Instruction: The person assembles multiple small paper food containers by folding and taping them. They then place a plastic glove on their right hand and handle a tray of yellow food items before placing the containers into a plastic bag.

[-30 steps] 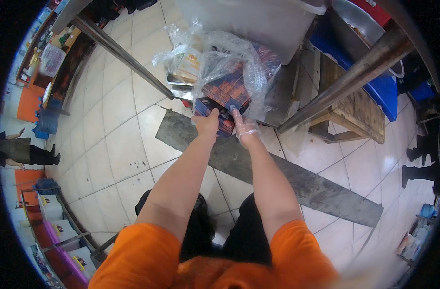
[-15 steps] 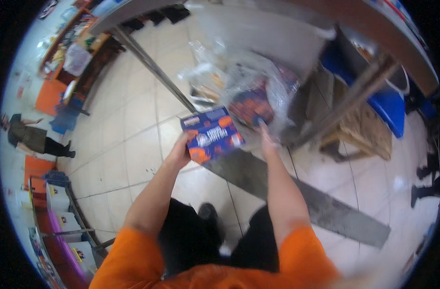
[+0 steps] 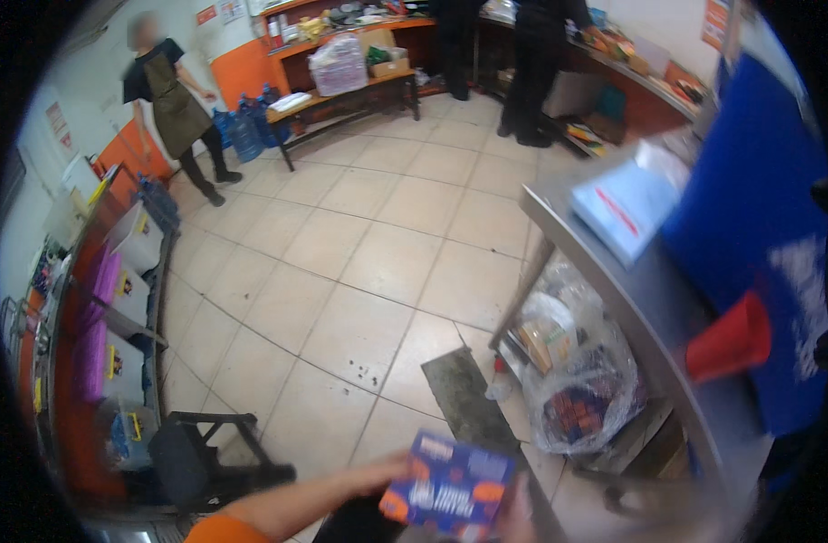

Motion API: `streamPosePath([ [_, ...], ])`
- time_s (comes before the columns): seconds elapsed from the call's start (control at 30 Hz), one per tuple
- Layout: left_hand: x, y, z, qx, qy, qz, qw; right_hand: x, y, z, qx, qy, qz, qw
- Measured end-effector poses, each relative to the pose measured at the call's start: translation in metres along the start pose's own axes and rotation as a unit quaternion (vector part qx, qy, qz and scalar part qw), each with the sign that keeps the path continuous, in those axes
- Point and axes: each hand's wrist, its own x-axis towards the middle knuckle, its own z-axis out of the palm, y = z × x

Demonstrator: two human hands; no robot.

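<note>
A purple cardboard box (image 3: pixel 454 480) with orange shapes and white lettering is held low in front of me. My left hand (image 3: pixel 391 472) grips its left side. At its right side is my right hand (image 3: pixel 521 511), blurred and partly cut off by the lower edge, its fingers closed against the box. Beyond the right hand, a clear plastic bag (image 3: pixel 604 366) stands under the metal table, with more purple and orange packages (image 3: pixel 579 414) inside it.
A metal table (image 3: pixel 559 213) on my right bears a light-blue pack (image 3: pixel 629 206) and a red cup (image 3: pixel 729 339). A black stool (image 3: pixel 210 462) and shelving with white bins (image 3: pixel 129 362) stand left. A person in an apron (image 3: pixel 174 100) stands far left; others stand at the back counter.
My view has swung up and left across the room. My right hand has left the bag and come to the box's right side. The box remains in my left hand.
</note>
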Motion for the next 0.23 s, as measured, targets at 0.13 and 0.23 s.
streamPosePath([
  [0.13,-0.133,0.009,0.035,-0.103,0.165,-0.05,0.98,-0.014,-0.008,0.138,-0.065,0.007,0.161,0.985],
  [0.23,-0.215,0.046,0.053,-0.195,0.215,-0.032,0.956,-0.018,-0.032,0.251,-0.139,0.017,0.219,0.966],
])
